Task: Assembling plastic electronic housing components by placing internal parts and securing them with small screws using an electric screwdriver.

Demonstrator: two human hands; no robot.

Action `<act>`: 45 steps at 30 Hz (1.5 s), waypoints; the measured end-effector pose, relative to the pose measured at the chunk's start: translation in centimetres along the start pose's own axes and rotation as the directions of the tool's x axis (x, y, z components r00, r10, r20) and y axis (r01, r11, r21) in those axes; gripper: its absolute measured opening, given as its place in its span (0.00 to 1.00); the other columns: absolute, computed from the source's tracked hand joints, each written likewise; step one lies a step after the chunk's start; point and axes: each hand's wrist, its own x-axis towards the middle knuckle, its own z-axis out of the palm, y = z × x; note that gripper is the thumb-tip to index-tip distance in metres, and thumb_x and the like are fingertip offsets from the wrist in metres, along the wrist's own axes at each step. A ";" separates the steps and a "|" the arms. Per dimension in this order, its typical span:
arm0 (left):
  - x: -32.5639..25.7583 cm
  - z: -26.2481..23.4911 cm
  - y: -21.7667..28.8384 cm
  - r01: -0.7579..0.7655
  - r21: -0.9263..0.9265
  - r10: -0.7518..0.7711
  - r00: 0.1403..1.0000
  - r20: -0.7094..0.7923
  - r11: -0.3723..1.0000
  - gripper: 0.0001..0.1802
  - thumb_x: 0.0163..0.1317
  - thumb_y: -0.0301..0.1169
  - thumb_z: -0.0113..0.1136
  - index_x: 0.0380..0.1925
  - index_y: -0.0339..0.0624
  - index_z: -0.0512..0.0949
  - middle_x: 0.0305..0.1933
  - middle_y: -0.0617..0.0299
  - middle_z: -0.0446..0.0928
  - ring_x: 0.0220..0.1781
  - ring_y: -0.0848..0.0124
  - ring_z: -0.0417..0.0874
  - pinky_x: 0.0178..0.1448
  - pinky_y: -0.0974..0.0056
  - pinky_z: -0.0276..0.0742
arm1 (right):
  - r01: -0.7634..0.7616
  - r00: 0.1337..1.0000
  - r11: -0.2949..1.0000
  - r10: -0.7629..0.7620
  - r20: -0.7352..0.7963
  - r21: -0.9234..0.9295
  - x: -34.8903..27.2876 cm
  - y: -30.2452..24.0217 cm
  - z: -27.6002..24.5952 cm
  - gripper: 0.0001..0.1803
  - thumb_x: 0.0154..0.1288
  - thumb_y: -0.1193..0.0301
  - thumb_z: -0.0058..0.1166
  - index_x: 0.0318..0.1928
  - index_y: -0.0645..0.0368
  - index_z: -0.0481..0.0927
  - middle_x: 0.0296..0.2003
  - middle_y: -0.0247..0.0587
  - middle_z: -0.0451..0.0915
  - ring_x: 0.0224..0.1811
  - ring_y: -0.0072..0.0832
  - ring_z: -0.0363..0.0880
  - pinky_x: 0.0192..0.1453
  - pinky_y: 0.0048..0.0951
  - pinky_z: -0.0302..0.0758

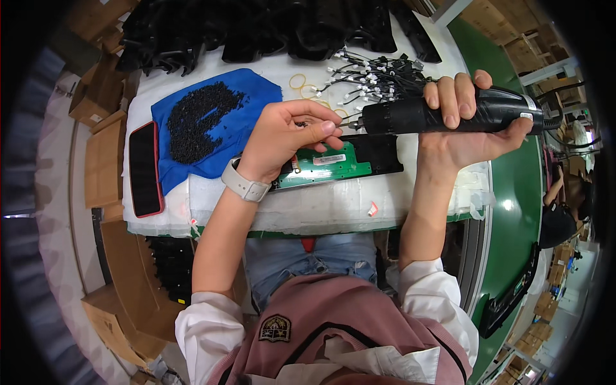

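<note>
My right hand (463, 122) is wrapped round a black electric screwdriver (398, 115), held sideways with its bit pointing left. At the tip of the bit, my left hand (292, 131) is closed in a pinch; whatever lies between its fingertips is too small to make out. Below both hands a green circuit board (324, 168) sits in a long black housing (385, 157) on the white-covered table. Left of my left hand, a heap of small black screws (196, 131) is spread on a blue cloth (256, 86).
A phone with a red edge (146, 170) lies at the table's left. Black cables with white connectors (378, 77) and yellow rubber bands (297, 81) lie beyond my hands. Black plastic parts (256, 29) line the far edge. Cardboard boxes (106, 160) stand at left; a green surface (513, 212) runs at right.
</note>
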 end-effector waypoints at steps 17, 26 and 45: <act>-0.2 -0.1 0.3 0.040 -0.062 -0.035 0.996 0.079 0.997 0.13 0.59 0.28 0.59 0.42 0.31 0.76 0.37 0.54 0.80 0.38 0.68 0.83 0.39 0.74 0.77 | -0.011 0.997 0.998 0.016 -0.074 0.066 -0.5 -0.3 0.6 0.42 0.53 0.30 0.37 0.41 0.58 0.76 0.18 0.29 0.67 0.17 0.23 0.64 0.30 0.31 0.64; 0.9 -0.2 -1.1 -0.093 -0.039 0.082 0.973 -0.215 0.995 0.16 0.68 0.27 0.39 0.49 0.23 0.64 0.47 0.43 0.75 0.51 0.63 0.79 0.53 0.71 0.74 | -0.348 0.918 0.882 0.389 0.074 -0.318 -1.8 1.0 3.2 0.43 0.48 0.32 0.51 0.41 0.64 0.66 0.16 0.33 0.66 0.11 0.20 0.62 0.18 0.21 0.61; 0.6 -0.5 -1.0 0.101 -0.037 -0.104 0.989 -0.105 0.994 0.08 0.63 0.28 0.46 0.38 0.36 0.70 0.16 0.73 0.61 0.16 0.85 0.54 0.18 0.76 0.48 | -0.352 0.911 0.756 0.413 -0.015 -0.551 -2.5 2.3 5.9 0.40 0.44 0.39 0.63 0.35 0.65 0.66 0.17 0.37 0.69 0.16 0.22 0.66 0.19 0.20 0.63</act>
